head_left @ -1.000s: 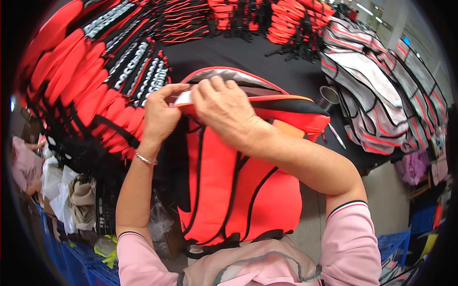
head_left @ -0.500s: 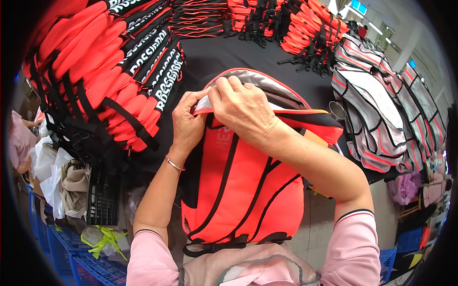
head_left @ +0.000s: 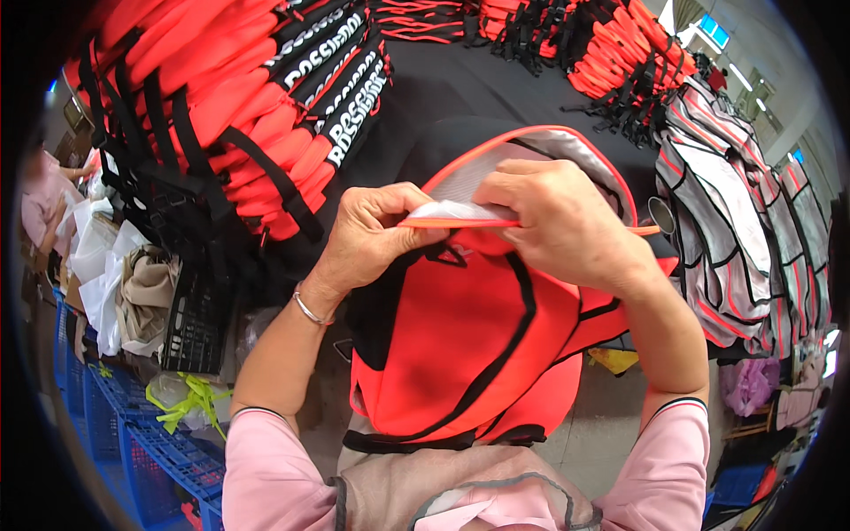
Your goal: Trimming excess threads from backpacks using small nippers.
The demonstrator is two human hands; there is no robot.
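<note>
A red and black backpack [head_left: 460, 345] lies in front of me, its lower end against my body. Its top opening shows a pale grey lining [head_left: 567, 146] edged with orange-red trim. My left hand [head_left: 376, 226] pinches the trimmed edge at the opening's left side, thumb and fingers closed on it. Farther right along the same edge, my right hand [head_left: 567, 217] is closed over the lining, with its fingertips partly hidden behind the fabric. A bracelet circles my left wrist.
Red and black backpacks [head_left: 239, 133] are stacked high at left, with more at the back. Grey panels with black and red trim [head_left: 717, 221] hang over the table's right side. A black crate [head_left: 197, 319] and blue crates [head_left: 168, 451] stand at lower left. Another person [head_left: 44, 199] is at far left.
The backpack's opening has shifted right and spread wider. My hands have moved apart along the trimmed edge, the right one going right. The view has also shifted a little.
</note>
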